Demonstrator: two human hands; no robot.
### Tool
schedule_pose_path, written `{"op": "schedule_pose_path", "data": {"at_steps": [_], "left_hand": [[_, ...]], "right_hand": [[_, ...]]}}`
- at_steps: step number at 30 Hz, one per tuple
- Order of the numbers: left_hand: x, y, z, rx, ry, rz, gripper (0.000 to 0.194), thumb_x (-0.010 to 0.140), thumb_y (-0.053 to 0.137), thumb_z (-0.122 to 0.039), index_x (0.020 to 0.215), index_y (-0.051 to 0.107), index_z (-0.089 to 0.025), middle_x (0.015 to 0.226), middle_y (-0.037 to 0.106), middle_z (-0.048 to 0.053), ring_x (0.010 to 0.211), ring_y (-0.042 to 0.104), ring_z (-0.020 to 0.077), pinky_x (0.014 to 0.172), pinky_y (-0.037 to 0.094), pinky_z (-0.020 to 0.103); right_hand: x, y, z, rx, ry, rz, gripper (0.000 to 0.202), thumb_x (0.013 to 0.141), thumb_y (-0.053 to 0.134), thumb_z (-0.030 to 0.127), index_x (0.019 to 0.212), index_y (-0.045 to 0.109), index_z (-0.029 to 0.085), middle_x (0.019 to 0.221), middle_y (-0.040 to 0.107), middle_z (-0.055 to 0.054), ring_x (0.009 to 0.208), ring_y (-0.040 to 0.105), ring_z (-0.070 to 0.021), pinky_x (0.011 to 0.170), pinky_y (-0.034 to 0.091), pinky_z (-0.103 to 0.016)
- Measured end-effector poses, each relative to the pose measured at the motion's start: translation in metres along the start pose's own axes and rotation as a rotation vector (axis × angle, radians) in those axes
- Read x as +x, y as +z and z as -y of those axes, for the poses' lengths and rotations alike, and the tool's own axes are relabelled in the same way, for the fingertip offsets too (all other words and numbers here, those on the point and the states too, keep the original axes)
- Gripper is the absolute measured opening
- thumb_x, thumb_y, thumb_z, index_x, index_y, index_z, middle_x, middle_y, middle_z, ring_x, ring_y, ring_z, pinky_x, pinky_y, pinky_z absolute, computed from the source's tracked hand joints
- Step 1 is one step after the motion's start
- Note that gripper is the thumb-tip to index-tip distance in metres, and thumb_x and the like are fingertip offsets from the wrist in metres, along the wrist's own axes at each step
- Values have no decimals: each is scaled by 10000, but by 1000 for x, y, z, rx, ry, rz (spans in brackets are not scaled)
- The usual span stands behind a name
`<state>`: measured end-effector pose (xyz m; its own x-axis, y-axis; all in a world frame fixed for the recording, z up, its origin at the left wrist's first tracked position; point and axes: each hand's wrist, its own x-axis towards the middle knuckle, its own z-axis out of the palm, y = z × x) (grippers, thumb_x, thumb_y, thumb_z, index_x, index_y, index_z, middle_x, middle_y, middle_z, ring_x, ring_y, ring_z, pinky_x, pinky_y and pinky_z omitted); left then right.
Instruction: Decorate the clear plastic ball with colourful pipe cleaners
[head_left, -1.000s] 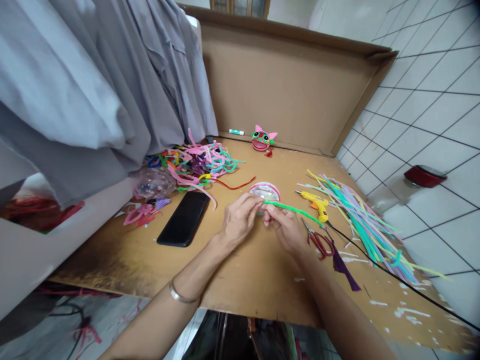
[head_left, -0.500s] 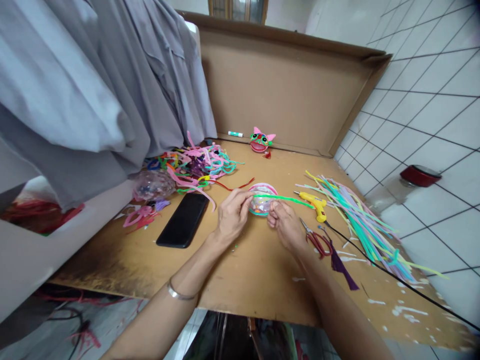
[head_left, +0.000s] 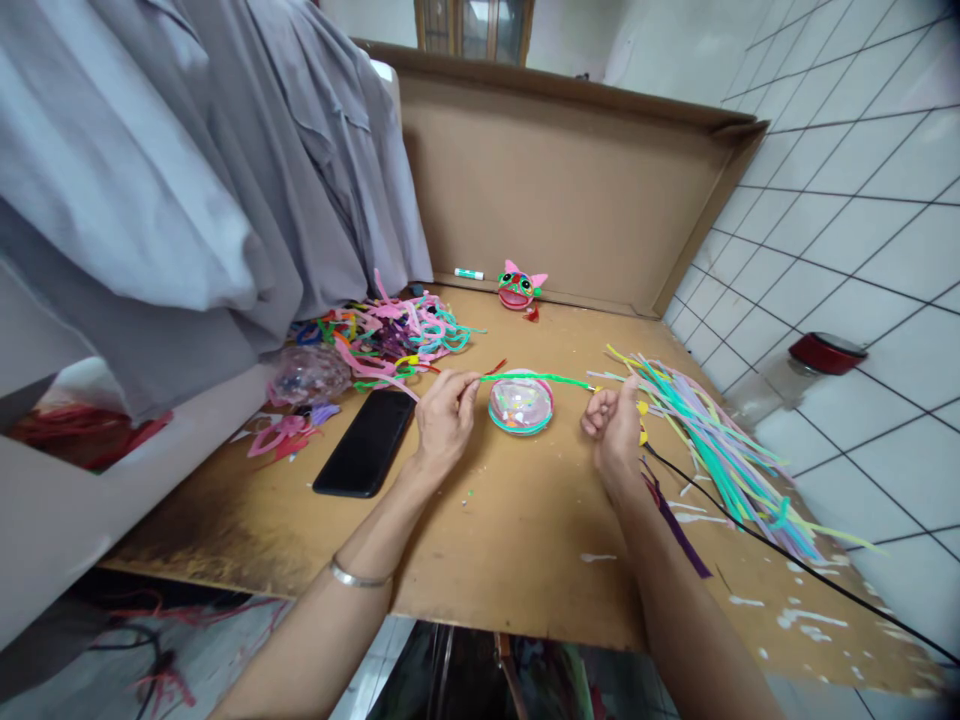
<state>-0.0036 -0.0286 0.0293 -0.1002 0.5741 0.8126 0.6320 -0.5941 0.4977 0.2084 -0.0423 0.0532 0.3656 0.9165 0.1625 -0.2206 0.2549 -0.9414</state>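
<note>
My left hand (head_left: 448, 415) pinches one end of a bright green pipe cleaner (head_left: 551, 378) between thumb and fingertips. The stem stretches to the right, roughly level, over the far rim of a small clear round piece (head_left: 519, 412) edged in pink and teal. Beside the stem's far end is my right hand (head_left: 613, 425), its fingers curled; whether they touch the stem, or what they hold, is hidden. Behind that hand a yellow glue gun (head_left: 643, 424) shows only in part. The scissors are mostly covered by my right wrist, near a purple tassel (head_left: 679, 530).
Left of my hands lies a black phone (head_left: 365, 443), with a tangle of coloured pipe cleaners (head_left: 405, 330) behind it. Straight pastel pipe cleaners (head_left: 712, 450) lie to the right, beside a black cord (head_left: 735, 515). A pink-eared figure (head_left: 517, 290) and a glue stick (head_left: 469, 273) stand by the cardboard (head_left: 555, 190).
My hands have moved apart, the left going left and the right going right along the green pipe cleaner. The clear round piece now shows uncovered between them.
</note>
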Motion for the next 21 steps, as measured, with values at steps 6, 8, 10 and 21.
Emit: {"op": "schedule_pose_path", "data": {"at_steps": [6,8,10,21], "left_hand": [[-2,0,-1,-9,39,44,152,908,505,-208,872,645,-163,840,671,49,762,612,129,685,462,232],[-2,0,-2,6,35,59,153,909,496,-210,860,634,-166,825,659,43,753,600,128,687,454,236],[-1,0,-2,26,30,65,152,902,489,-197,832,621,-168,787,639,31,726,583,123,678,441,235],[5,-1,0,10,-66,37,162,863,496,-188,736,595,-169,679,575,-7,622,501,106,613,388,226]], "right_hand": [[-6,7,0,-41,-98,146,514,718,674,606,515,439,196,462,356,75,387,292,-48,391,220,-224],[-4,7,-2,-11,-112,158,471,723,688,568,537,462,198,487,362,73,420,318,-58,416,253,-228],[-1,6,-4,19,-113,180,434,722,701,537,554,488,198,514,383,65,461,347,-69,447,288,-227],[-2,6,-3,118,-67,276,337,657,779,459,628,554,210,596,490,39,585,446,-109,581,397,-251]]}}
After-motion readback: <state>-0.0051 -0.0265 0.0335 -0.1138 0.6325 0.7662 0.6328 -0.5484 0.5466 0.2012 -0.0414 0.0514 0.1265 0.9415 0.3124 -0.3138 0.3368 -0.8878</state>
